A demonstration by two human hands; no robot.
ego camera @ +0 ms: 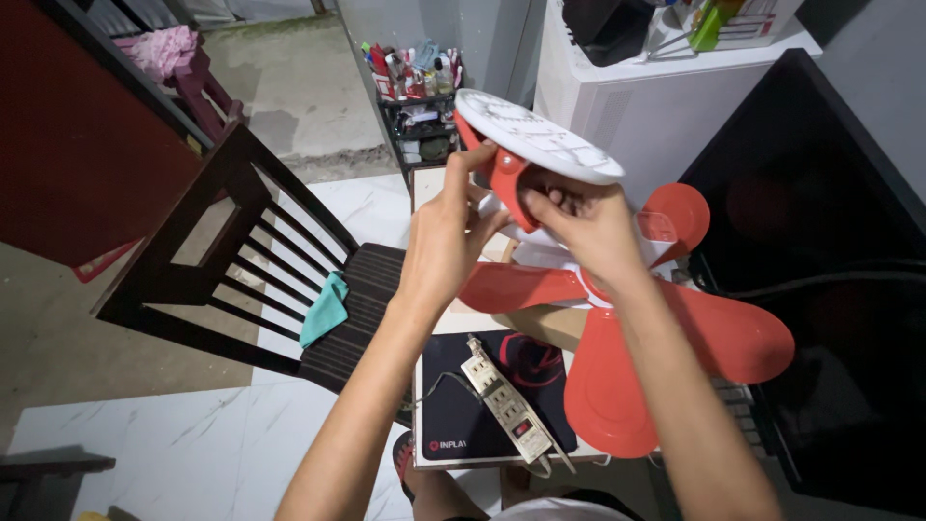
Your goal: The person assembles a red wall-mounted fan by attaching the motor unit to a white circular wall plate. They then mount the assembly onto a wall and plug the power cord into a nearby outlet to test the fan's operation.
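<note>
Both hands hold a round white plastic fan base with a red neck [536, 138], lifted above the small table [439, 463]. The left hand [446, 236] grips the red neck from the left side; the right hand [590, 224] closes under the white disc. Red plastic fan blades [617, 371] lie below the hands, beside a beige power strip [505, 409] on a black mouse pad [458, 425].

A home: slatted wooden chair [241, 260], marble-look floor tiles [145, 444], toiletries shelf [417, 96].

White marble-look floor tiles [193, 425], bare concrete floor [289, 87] beyond, dark wooden slatted chair [241, 251] with teal cloth [325, 309] on its seat, small black cluttered rack [417, 106], white cabinet [656, 106], grey wall [868, 87], dark red panel [77, 164] at left
</note>
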